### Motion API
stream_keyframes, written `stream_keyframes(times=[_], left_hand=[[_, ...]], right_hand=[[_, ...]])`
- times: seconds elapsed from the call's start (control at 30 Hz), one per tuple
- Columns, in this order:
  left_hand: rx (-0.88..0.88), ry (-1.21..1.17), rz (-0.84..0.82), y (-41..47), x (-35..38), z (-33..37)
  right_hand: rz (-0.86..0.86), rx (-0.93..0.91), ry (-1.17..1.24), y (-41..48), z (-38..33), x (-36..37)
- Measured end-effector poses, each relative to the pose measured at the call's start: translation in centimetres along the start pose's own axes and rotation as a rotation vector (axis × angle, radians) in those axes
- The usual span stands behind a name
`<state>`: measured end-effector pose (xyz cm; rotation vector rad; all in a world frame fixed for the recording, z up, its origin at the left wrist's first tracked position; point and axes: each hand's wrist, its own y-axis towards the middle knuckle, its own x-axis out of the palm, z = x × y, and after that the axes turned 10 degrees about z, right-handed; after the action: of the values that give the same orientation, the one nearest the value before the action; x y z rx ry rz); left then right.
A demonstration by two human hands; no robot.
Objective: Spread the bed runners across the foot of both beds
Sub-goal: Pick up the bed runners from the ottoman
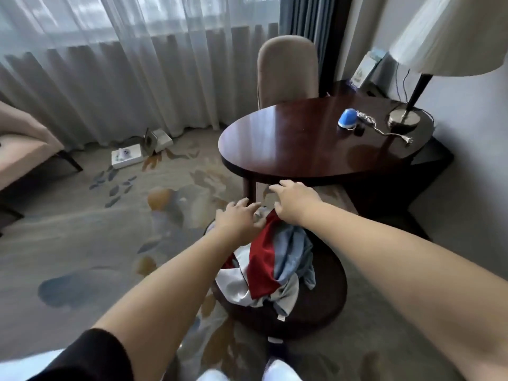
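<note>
A crumpled heap of bed runners [268, 266] in red, pale blue and white lies on a round dark stool [324, 301] in front of me. My left hand [237, 220] reaches over the heap's far left edge, fingers spread and relaxed, touching or just above the cloth. My right hand [292, 200] is stretched out above the far top of the heap, fingers extended, with the red cloth right under its wrist. Neither hand plainly grips the fabric. No bed is in view.
A dark oval table [302, 144] stands just beyond the stool, with a blue round object [347, 118], a cable and a lamp [404, 116] on it. A beige chair [287, 70] sits behind it. An armchair [22, 147] is at the left. Boxes [127, 158] lie by the curtains.
</note>
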<state>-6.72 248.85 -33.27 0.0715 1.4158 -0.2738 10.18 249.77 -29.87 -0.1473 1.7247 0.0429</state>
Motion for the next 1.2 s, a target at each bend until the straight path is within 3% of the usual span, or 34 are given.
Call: stream_keyframes(times=[0.37,0.73,0.83,0.93,1.07,1.2], left_hand=[[-0.134,-0.181,-0.296,6.9,16.3,-4.9],[-0.153,-0.124,-0.494,8.9,32.1,-7.0],[-0.256,-0.297,-0.521,8.9,35.0,-7.1],[-0.396,-0.531,-0.436,9.0,37.0,-6.8],[-0.647,-0.621,-0.384,9.3,38.6,-6.0],[-0.582,-0.686,-0.515,9.6,37.6,-5.5]], right_hand=[[-0.379,0.067,0.034,4.5,2.8,18.9],[-0.546,0.316,0.203,5.4,4.8,36.3],[-0.6,0.392,0.224,4.8,5.7,39.2],[-0.603,0.433,0.275,4.5,5.9,41.1],[-0.545,0.499,0.322,4.6,5.3,42.0],[-0.546,0.516,0.353,5.1,5.5,40.8]])
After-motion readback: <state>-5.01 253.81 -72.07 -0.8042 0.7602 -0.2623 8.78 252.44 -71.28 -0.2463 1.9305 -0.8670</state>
